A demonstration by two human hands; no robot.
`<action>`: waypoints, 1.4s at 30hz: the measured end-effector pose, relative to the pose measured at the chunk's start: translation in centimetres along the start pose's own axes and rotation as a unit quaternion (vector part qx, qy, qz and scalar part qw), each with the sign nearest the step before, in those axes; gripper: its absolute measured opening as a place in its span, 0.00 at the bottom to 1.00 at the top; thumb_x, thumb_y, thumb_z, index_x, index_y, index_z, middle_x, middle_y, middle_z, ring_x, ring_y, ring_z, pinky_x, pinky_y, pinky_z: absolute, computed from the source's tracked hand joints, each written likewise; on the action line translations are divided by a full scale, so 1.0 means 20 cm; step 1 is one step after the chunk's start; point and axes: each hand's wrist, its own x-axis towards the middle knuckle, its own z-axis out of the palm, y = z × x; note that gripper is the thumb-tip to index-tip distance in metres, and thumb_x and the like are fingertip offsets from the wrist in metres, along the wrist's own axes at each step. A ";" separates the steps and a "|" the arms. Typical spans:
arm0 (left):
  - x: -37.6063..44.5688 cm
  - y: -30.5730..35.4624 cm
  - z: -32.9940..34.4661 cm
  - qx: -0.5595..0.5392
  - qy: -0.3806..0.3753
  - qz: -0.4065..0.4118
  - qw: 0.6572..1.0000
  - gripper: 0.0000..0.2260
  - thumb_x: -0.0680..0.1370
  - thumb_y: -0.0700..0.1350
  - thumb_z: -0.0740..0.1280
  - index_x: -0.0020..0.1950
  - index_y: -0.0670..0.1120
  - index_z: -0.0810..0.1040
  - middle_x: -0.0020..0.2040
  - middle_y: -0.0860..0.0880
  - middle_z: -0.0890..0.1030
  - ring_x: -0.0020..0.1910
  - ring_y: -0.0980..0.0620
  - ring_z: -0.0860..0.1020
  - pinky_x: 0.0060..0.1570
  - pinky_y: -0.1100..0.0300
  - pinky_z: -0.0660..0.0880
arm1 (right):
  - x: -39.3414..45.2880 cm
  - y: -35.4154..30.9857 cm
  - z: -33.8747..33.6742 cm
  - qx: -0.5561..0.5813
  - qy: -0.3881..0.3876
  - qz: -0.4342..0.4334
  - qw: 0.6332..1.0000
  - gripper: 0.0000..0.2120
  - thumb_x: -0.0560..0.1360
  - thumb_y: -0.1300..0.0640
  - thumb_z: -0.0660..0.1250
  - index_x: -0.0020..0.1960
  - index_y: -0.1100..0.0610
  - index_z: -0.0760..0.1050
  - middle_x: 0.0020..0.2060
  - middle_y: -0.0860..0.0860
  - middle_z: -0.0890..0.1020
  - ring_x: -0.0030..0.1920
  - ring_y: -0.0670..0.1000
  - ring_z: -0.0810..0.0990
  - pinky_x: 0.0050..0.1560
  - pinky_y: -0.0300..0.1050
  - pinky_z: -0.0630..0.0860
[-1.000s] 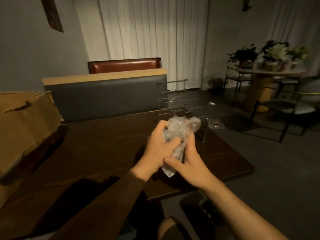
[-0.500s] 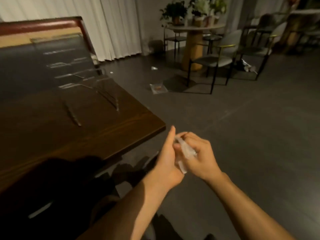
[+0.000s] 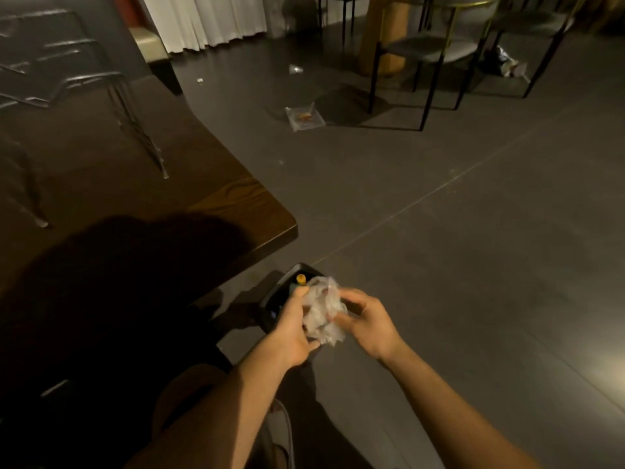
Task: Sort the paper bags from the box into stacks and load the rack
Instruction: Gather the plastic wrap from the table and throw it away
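A crumpled wad of clear plastic wrap (image 3: 321, 313) sits between both my hands, low and right of the table's corner. My left hand (image 3: 291, 328) grips its left side with curled fingers. On the right side, my right hand (image 3: 367, 324) pinches it. Directly beneath the wad is a small black bin (image 3: 282, 292) on the floor, with something yellow inside. The clear acrylic rack (image 3: 84, 79) stands on the dark wooden table (image 3: 216, 198) at upper left. The box and paper bags are out of view.
Dark chairs (image 3: 426, 59) and a round table's pedestal (image 3: 382, 35) stand at the back right. Bits of plastic litter (image 3: 304, 117) lie on the grey floor. A white curtain (image 3: 206, 18) hangs at the top.
My view has swung right and down, away from the table. Both hands carried the plastic wad off the tabletop to a spot over the black bin, and the wad looks looser now.
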 end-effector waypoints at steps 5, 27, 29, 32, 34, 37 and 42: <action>0.05 0.10 -0.18 0.036 0.089 0.031 0.995 0.27 0.80 0.60 0.60 0.77 0.54 0.61 0.77 0.46 0.63 0.77 0.45 0.60 0.73 0.42 0.56 | 0.35 0.17 0.16 0.050 0.010 0.125 0.991 0.17 0.75 0.64 0.71 0.63 0.55 0.78 0.57 0.49 0.83 0.58 0.54 0.82 0.61 0.56 0.78; -0.48 0.18 0.21 0.128 -0.069 0.174 0.974 0.23 0.82 0.57 0.57 0.78 0.56 0.61 0.78 0.49 0.63 0.77 0.48 0.60 0.74 0.46 0.58 | 0.06 -0.61 -0.23 0.035 0.048 0.071 0.996 0.24 0.79 0.66 0.63 0.73 0.54 0.69 0.70 0.48 0.73 0.71 0.50 0.70 0.68 0.45 0.70; -0.63 0.19 0.27 0.148 -0.105 0.208 0.961 0.24 0.82 0.57 0.57 0.78 0.56 0.60 0.78 0.50 0.62 0.77 0.48 0.59 0.74 0.46 0.58 | -0.05 -0.82 -0.29 0.007 0.049 0.016 0.999 0.23 0.79 0.66 0.63 0.73 0.54 0.69 0.69 0.48 0.74 0.70 0.48 0.71 0.69 0.45 0.70; -0.89 0.25 0.29 0.193 -0.150 0.276 0.929 0.21 0.81 0.58 0.58 0.75 0.60 0.62 0.75 0.53 0.66 0.77 0.50 0.60 0.73 0.45 0.57 | -0.21 -1.12 -0.32 -0.016 0.034 -0.065 0.997 0.24 0.79 0.66 0.63 0.74 0.55 0.69 0.69 0.47 0.74 0.69 0.46 0.72 0.67 0.39 0.70; -1.10 0.31 0.23 0.217 -0.159 0.327 0.906 0.19 0.81 0.57 0.58 0.73 0.62 0.63 0.71 0.55 0.68 0.76 0.52 0.61 0.74 0.45 0.56 | -0.29 -1.31 -0.27 -0.023 0.017 -0.113 0.993 0.24 0.79 0.66 0.63 0.74 0.54 0.69 0.68 0.47 0.75 0.67 0.43 0.73 0.66 0.37 0.71; -1.45 0.43 0.03 0.251 -0.147 0.412 0.863 0.17 0.80 0.56 0.60 0.68 0.65 0.66 0.71 0.56 0.70 0.73 0.55 0.64 0.74 0.46 0.59 | -0.38 -1.61 -0.08 -0.017 -0.023 -0.188 0.982 0.23 0.78 0.65 0.65 0.72 0.54 0.70 0.64 0.46 0.78 0.63 0.39 0.77 0.64 0.37 0.73; -2.08 0.68 -0.60 0.323 -0.005 0.530 0.784 0.22 0.74 0.60 0.63 0.69 0.65 0.67 0.71 0.55 0.72 0.69 0.60 0.70 0.71 0.52 0.67 | -0.42 -2.11 0.47 -0.035 -0.140 -0.296 0.944 0.23 0.78 0.65 0.66 0.72 0.54 0.70 0.63 0.43 0.78 0.62 0.34 0.76 0.58 0.26 0.70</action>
